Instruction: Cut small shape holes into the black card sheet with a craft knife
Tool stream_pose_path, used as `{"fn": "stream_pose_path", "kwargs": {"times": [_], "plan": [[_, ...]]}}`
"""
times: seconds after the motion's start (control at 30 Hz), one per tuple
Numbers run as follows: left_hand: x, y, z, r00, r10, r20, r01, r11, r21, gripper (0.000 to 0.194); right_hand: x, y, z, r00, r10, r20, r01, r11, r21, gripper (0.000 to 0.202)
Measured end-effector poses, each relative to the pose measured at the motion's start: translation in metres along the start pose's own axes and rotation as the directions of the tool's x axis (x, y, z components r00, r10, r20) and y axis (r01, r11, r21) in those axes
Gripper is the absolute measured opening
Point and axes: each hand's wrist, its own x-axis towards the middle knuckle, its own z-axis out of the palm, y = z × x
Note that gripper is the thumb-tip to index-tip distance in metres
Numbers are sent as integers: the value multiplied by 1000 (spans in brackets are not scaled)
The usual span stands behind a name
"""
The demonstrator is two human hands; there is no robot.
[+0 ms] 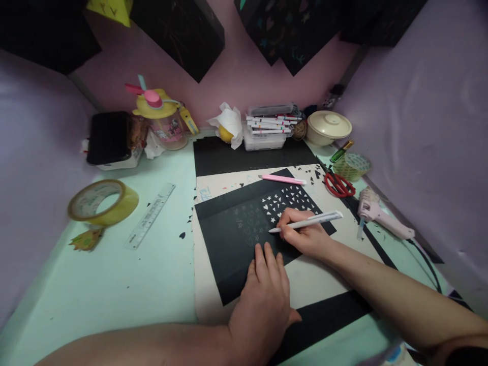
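Observation:
A black sheet (217, 239) lies tilted on a white board (320, 279). Small stars, hearts and triangles are cut out of its right part, and faint drawn outlines show left of them. My right hand (303, 234) is closed on a white pen (316, 220), its tip on or just above the sheet beside the outlines. Flat on the sheet's lower edge rests my left hand (267, 290), fingers stretched out and holding nothing. A pink craft knife (282, 179) lies across the sheet's top edge.
Red-handled scissors (339, 185), a glue gun (385, 216) and a tape roll (353, 166) are at the right. On the left are a ruler (150, 216) and a big tape roll (122, 203). A pen box (265, 140), lidded bowl (328, 128) and bottle (166, 124) stand behind.

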Motion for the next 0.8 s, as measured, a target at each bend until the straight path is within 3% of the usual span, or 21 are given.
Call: {"fn": "stream_pose_path", "kwargs": {"times": [0.67,0.8], "plan": [[0,0,1,1000,4,-26,-4,1000,8,91,0,0,1,1000,-19,10,19,1000,-25,12],[0,0,2,999,0,-38,0,1000,15,90,-1,1,2,999,-22,-36,21,1000,-18,14]]}}
